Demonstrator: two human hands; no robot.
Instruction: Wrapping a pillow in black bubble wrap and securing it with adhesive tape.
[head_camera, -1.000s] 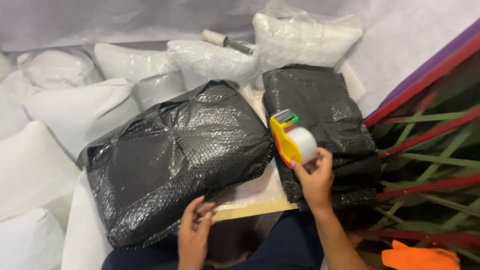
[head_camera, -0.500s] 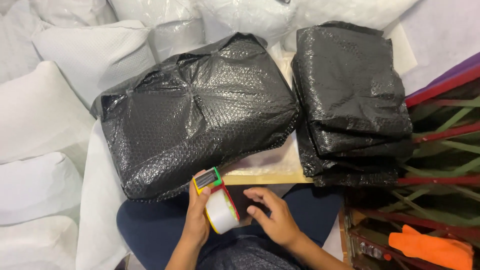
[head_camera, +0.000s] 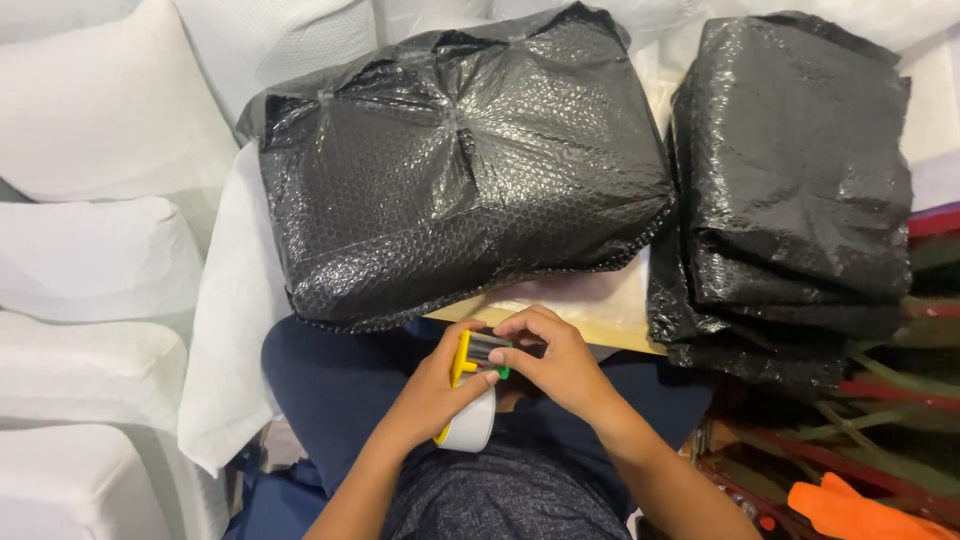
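Left grip (head_camera: 430, 395) curled tight round the yellow tape holder (head_camera: 462, 372), low over the lap, with the white roll of tape (head_camera: 472, 425) tucked just under the thumb. Right grip (head_camera: 560, 365) pressed against the same tape holder from the other side, fingertips (head_camera: 505, 335) pinching at the dark toothed end on top. Hard to tell whether pinching a loose end of tape there or only the plastic. Just beyond both grips, the pale wooden edge of the worktop (head_camera: 600, 335). Further beyond, lying flat on it, a big puffy parcel (head_camera: 460, 170) in shiny black bubble wrap. Out past the right grip, a stack of folded black bags (head_camera: 790, 190), close beside the parcel. Out past the left grip, soft white padded bags (head_camera: 90, 260) piled up. Down low on the right grip's side, an orange glove (head_camera: 850, 510) among red and green bars. Now the likely troubles, only as a guess. Maybe a scratched finger, with sharp teeth right under the right fingertips and a quick tug or slip. Maybe a lost tape end, stuck back flat on the roll and hard to pick up again, from too light a pinch. Maybe sticky tape folding onto itself or onto the fingers. Maybe a dropped tape holder, down onto the lap or the floor, from a loose left grip with nothing under it but knees.
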